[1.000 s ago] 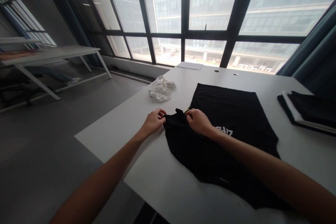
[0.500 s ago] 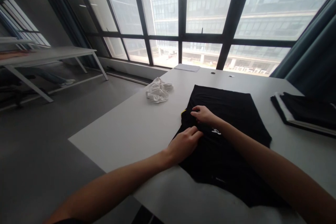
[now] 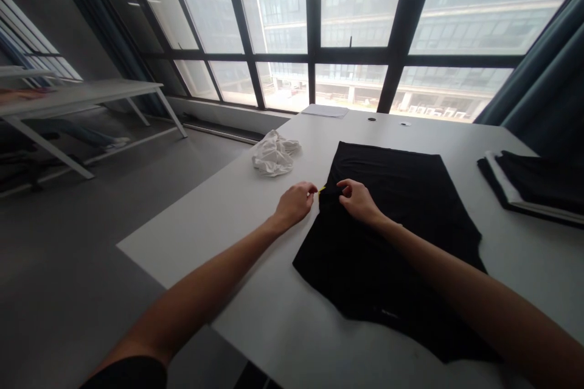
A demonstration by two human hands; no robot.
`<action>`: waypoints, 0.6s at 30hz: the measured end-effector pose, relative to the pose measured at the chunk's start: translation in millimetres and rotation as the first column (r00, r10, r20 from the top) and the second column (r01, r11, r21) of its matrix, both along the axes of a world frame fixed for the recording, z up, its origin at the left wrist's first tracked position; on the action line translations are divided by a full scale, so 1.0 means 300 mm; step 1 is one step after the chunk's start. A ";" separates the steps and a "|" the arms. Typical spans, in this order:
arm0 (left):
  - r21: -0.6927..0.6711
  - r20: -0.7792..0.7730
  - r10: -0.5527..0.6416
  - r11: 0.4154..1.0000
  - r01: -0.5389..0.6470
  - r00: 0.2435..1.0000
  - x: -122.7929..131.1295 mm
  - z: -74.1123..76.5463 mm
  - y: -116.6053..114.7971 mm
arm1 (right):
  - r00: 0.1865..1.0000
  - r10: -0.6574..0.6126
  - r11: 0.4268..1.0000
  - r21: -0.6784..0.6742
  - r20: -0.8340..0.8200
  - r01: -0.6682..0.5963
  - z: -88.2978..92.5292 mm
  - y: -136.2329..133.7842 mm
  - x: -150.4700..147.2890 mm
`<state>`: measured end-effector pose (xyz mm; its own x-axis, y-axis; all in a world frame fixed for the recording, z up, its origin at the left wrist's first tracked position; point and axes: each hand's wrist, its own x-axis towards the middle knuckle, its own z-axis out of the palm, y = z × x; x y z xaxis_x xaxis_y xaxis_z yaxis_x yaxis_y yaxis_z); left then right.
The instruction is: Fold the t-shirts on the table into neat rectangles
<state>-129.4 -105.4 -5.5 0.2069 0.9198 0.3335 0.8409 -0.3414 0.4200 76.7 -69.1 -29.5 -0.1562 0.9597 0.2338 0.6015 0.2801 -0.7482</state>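
Centrally, head view: one black fabric garment [image 3: 365, 267], spread flat on a white rectangular table [image 3: 219, 219], its narrow yellow strip [image 3: 322, 189] at the left edge. Left hand [image 3: 296, 202]: fingertips together at the yellow strip; whether they pinch it, cannot tell. Right hand [image 3: 360, 199]: thumb and forefinger curled over the garment near that edge; hold on cloth, cannot tell. Beyond the left hand: one crumpled white translucent bag [image 3: 275, 155]. Far right: one stack of folded black and white cloth [image 3: 538, 185].
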 end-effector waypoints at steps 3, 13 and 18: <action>0.027 0.017 0.005 1.000 -0.006 1.000 0.003 -0.045 0.009 | 0.999 0.005 1.000 0.000 0.031 -0.005 -0.007 -0.010 0.011; 0.020 0.126 -0.133 0.991 0.131 0.983 -0.043 -0.127 0.127 | 0.914 0.241 0.932 0.186 0.326 -0.312 0.040 -0.212 0.011; -0.094 0.091 -0.206 0.972 0.214 0.974 -0.040 -0.116 0.223 | 0.696 0.466 0.769 0.138 0.546 -0.624 0.062 -0.360 -0.002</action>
